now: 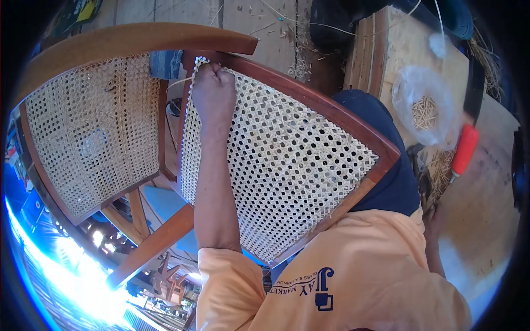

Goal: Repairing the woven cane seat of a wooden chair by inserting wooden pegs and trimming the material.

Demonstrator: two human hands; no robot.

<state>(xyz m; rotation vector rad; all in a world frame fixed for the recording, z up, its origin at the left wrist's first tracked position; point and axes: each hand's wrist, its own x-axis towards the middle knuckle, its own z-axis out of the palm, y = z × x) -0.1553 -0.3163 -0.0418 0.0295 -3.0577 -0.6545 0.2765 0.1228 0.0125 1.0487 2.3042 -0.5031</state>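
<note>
A wooden chair's woven cane seat [287, 149], set in a reddish-brown wooden frame, lies across my lap. My left hand [215, 91] is closed, knuckles up, on the weave near the seat's far left corner. What its fingers grip, if anything, is hidden. A loose pale cane strand [180, 81] sticks out from the seat edge beside it. Low at the right, my right hand [433, 215] is beside a dark metal tool [423, 176] and a heap of small wooden pegs [440, 168]. Its fingers are too small and shaded to read.
The chair's cane back panel [96, 135] and curved wooden rail [138, 36] stand at the left. On the wooden block [408, 49] at right lies a clear plastic bag [411, 88] of pegs. Nearby is a red-handled tool [466, 149]. Plank flooring [254, 27] carries scraps.
</note>
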